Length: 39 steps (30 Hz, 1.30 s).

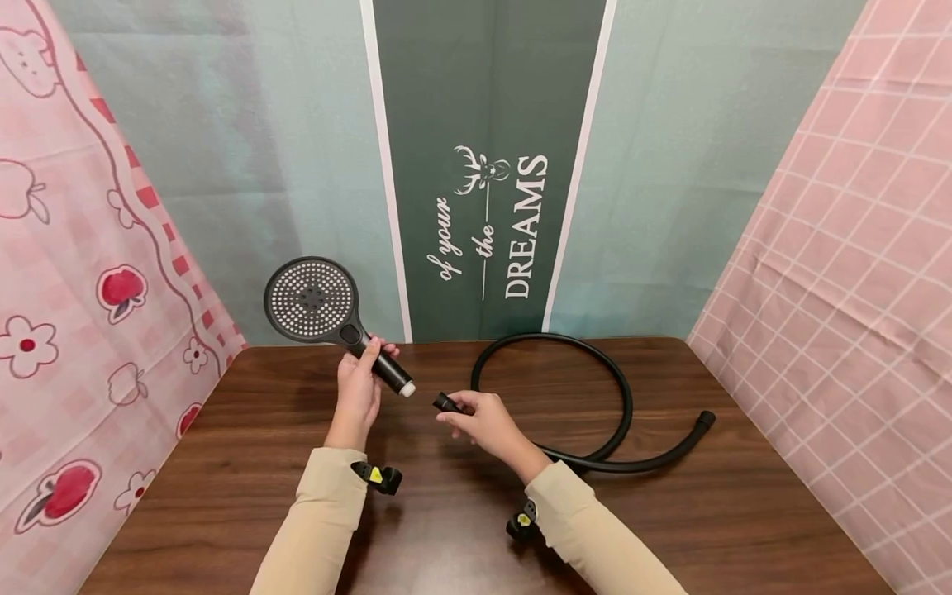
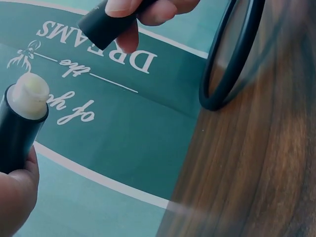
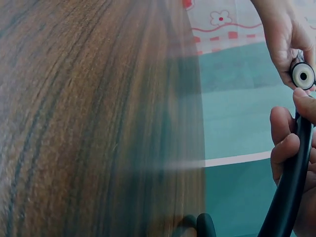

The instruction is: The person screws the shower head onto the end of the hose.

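Note:
In the head view my left hand (image 1: 359,387) grips the handle of a black shower head (image 1: 311,299), its round perforated face turned toward me. The handle's lower end carries a white threaded tip (image 2: 30,96), pointing down and right toward the hose. My right hand (image 1: 485,420) pinches a black shower hose (image 1: 626,397) just behind its end connector (image 1: 445,402). A short gap separates connector and white tip. In the right wrist view the hose (image 3: 289,197) runs under the fingers, and the tip (image 3: 303,76) faces the camera.
Behind the right hand the hose loops over the brown wooden table (image 1: 245,487), its other end (image 1: 706,418) lying to the right. A green curtain with lettering (image 1: 487,314) hangs behind the table. Pink patterned cloths stand at left (image 1: 67,347) and right (image 1: 840,330).

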{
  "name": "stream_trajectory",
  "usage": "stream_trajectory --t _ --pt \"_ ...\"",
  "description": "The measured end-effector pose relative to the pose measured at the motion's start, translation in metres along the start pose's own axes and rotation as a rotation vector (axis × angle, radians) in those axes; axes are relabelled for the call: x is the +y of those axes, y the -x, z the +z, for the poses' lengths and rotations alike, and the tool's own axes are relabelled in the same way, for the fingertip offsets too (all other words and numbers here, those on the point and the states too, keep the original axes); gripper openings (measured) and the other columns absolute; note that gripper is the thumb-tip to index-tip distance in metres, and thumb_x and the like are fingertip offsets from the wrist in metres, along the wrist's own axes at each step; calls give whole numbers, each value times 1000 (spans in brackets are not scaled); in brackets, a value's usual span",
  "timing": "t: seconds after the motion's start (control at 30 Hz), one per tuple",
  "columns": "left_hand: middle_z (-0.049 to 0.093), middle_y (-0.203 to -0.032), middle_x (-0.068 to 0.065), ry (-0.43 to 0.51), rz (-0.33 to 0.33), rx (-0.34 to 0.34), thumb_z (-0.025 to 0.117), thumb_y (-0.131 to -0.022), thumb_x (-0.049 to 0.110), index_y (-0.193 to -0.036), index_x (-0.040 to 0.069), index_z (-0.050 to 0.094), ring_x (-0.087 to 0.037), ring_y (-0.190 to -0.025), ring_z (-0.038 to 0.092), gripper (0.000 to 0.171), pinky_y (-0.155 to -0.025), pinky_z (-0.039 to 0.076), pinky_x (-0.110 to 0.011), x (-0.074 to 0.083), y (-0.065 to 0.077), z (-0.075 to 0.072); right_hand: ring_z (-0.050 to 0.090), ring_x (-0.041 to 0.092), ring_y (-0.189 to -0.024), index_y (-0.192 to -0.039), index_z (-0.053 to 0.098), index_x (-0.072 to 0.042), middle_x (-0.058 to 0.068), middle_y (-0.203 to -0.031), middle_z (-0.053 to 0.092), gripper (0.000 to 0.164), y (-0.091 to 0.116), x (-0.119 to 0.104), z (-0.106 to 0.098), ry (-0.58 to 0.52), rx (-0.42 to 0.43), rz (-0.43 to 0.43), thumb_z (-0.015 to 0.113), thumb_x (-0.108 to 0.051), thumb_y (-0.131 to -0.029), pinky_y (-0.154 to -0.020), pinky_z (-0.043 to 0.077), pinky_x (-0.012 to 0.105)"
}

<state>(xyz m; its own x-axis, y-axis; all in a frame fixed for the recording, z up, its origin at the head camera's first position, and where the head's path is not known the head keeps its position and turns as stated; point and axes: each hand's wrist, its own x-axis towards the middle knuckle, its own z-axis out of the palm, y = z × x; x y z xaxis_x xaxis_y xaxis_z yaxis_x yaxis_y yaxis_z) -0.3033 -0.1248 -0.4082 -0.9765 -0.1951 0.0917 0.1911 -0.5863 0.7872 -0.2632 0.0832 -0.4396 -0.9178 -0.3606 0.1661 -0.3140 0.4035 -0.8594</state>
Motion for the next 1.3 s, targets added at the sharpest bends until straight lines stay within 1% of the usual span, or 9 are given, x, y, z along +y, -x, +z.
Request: stream_trajectory --t 0.2,0.37,0.53,0.6,0.8,0.9,1.03,1.17,1.3 --pt "61 -88 1 6 99 4 52 -102 10 -109 4 44 -8 -79 68 12 -85 59 -22 -6 2 6 66 20 -59 -108 72 -5 24 -79 70 29 0 0 4 -58 39 29 75 -26 -89 -45 44 20" --pt "61 -87 0 -4 149 7 53 -102 11 -113 3 43 -9 -80 67 16 -84 59 -22 -13 5 11 68 19 -61 -108 73 -5 24 -84 73 27 -2 1 9 -105 80 60 76 -23 -88 -47 43 19" --pt "62 -90 -3 1 163 3 53 -102 11 -116 2 43 -9 -81 68 19 -85 60 -24 -18 5 15 70 18 -64 -110 73 -4 19 -91 75 30 -1 5 7 -99 92 50 76 -23 -88 -55 50 20" --pt "62 -91 -2 -2 170 7 53 -103 12 -115 5 44 -9 -81 68 17 -86 59 -23 -18 7 15 71 18 -64 -111 73 -4 17 -93 76 31 1 5 6 -103 90 49 77 -24 -87 -58 52 20" --pt "63 -92 -1 -27 208 14 51 -103 10 -117 5 42 -9 -81 69 18 -88 58 -22 -12 14 13 72 16 -66 -113 73 -5 12 -94 77 34 3 2 9 -124 71 62 77 -27 -87 -49 43 19" --pt "64 -93 -1 -38 208 -2 51 -103 11 -119 6 42 -9 -83 69 19 -89 58 -22 -9 16 15 71 15 -64 -111 73 -6 12 -93 77 32 4 1 10 -119 101 40 77 -26 -87 -53 47 19" --pt "65 -94 1 -39 220 -8 53 -102 12 -120 5 42 -8 -83 69 22 -88 58 -22 -7 18 16 70 12 -62 -110 71 -6 12 -95 78 30 5 -1 11 -111 117 1 77 -25 -87 -65 55 19" --pt "66 -94 3 -49 223 -4 54 -102 12 -121 5 42 -8 -84 69 23 -88 58 -22 -7 20 16 71 10 -63 -109 69 -7 11 -95 78 28 8 -2 12 -107 112 -17 76 -23 -88 -66 56 19" --pt "67 -95 6 -69 213 -14 54 -102 13 -125 5 41 -7 -85 70 27 -89 57 -21 -9 21 16 71 15 -63 -106 69 -7 11 -93 78 25 11 -1 11 -101 129 -38 77 -22 -87 -64 56 18"
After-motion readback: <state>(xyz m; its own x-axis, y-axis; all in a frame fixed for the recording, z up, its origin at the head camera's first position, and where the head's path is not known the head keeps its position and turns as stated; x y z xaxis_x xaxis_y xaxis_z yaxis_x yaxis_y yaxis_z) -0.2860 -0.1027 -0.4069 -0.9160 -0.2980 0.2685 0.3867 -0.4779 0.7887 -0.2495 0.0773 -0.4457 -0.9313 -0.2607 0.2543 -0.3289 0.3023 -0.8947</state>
